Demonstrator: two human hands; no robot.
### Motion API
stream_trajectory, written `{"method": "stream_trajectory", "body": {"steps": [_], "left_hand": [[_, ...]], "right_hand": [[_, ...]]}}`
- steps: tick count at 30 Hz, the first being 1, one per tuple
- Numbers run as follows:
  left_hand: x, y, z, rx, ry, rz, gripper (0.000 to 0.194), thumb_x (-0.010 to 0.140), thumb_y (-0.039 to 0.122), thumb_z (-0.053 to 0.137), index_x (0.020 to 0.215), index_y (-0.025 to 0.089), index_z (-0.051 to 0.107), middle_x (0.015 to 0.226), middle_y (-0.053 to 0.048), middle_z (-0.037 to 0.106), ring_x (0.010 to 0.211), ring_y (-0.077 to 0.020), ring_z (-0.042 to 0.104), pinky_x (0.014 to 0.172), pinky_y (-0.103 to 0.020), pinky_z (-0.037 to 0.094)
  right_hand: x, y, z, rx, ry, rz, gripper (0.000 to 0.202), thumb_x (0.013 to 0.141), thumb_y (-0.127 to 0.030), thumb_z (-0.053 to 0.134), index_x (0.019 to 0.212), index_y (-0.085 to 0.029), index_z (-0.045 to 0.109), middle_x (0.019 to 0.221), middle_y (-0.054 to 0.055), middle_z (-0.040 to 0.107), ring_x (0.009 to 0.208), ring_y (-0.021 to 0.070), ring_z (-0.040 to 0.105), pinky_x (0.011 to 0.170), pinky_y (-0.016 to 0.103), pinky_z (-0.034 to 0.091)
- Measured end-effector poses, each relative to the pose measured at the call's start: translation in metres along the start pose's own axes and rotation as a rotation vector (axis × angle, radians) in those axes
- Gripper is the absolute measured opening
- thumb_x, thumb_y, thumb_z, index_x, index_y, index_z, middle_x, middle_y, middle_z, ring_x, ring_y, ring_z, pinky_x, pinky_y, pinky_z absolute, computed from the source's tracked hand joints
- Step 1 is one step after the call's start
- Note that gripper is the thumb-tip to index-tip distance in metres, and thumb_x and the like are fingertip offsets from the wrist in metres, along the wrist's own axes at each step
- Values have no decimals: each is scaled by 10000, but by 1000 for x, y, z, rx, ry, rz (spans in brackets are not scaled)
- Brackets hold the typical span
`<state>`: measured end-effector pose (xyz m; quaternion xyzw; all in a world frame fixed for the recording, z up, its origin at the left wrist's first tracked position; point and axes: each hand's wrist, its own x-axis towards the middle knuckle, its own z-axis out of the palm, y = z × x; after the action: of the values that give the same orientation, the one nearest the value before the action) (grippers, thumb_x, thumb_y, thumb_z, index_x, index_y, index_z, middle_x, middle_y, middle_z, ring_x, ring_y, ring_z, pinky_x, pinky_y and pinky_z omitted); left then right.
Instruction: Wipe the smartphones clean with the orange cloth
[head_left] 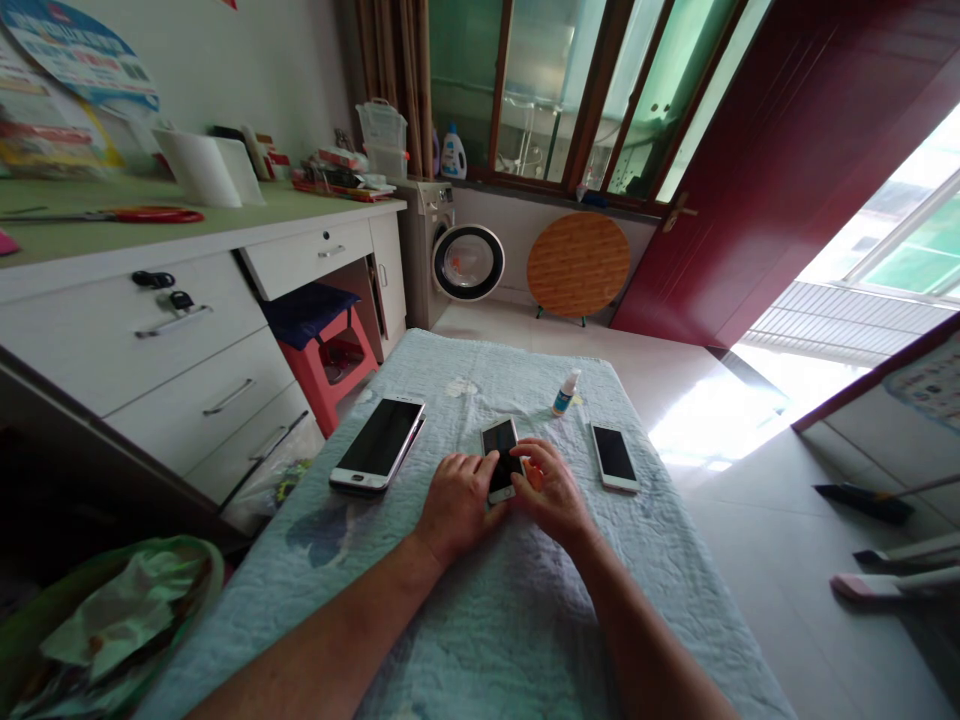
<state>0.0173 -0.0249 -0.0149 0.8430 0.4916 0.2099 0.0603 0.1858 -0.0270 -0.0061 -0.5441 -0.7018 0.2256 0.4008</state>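
A white phone with a dark screen (501,440) lies at the middle of the cloth-covered table, between my hands. My left hand (459,500) grips its left edge, thumb near the bottom. My right hand (553,490) is curled at its right side, with fingertips over the screen and something orange partly hidden under the fingers. To the left rests a larger white phone (381,438), on top of another dark flat item. A smaller white phone (615,455) lies to the right. Behind it stands a small spray bottle (564,394) with a white cap.
The pale blue quilted cloth (525,360) covers the table. At the left are white drawers (187,330), a pink stool (326,370) and a green waste bin (214,570). A washing machine (420,240) and round wooden board (577,262) stand beyond.
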Motion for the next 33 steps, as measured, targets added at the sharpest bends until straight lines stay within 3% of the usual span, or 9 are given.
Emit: {"method": "stream_trajectory", "body": {"steps": [10, 17, 24, 33], "left_hand": [[0, 3, -4, 9, -44, -35, 524, 850, 354, 553, 1305, 103, 488, 980, -138, 676, 908, -311, 611, 845, -432, 441], [-1, -3, 1, -101, -8, -61, 493, 838, 310, 559, 1303, 174, 467, 1003, -97, 674, 923, -277, 626, 849, -387, 461], [-1, -4, 3, -213, 27, -91, 585, 807, 244, 565, 1363, 171, 397, 1109, -111, 661, 1018, -267, 634, 907, -378, 478], [0, -5, 3, -200, 28, -112, 645, 805, 164, 531, 1419, 163, 334, 1190, -124, 642, 1084, -259, 612, 953, -387, 473]], "right_hand": [[-3, -8, 2, 111, -87, -37, 328, 772, -192, 559, 1087, -244, 635, 1309, 68, 502, 1067, 173, 565, 901, 336, 505], [-4, -14, 1, 87, -170, -69, 479, 756, -154, 564, 1217, -279, 583, 1398, 67, 447, 996, 160, 585, 887, 346, 508], [-3, -14, 1, 138, -228, -137, 618, 739, -115, 544, 1331, -291, 511, 1459, 69, 405, 1231, 206, 491, 952, 357, 479], [-3, -14, 1, 129, -227, -159, 618, 755, -113, 543, 1347, -283, 489, 1473, 77, 387, 1250, 206, 480, 949, 352, 483]]}}
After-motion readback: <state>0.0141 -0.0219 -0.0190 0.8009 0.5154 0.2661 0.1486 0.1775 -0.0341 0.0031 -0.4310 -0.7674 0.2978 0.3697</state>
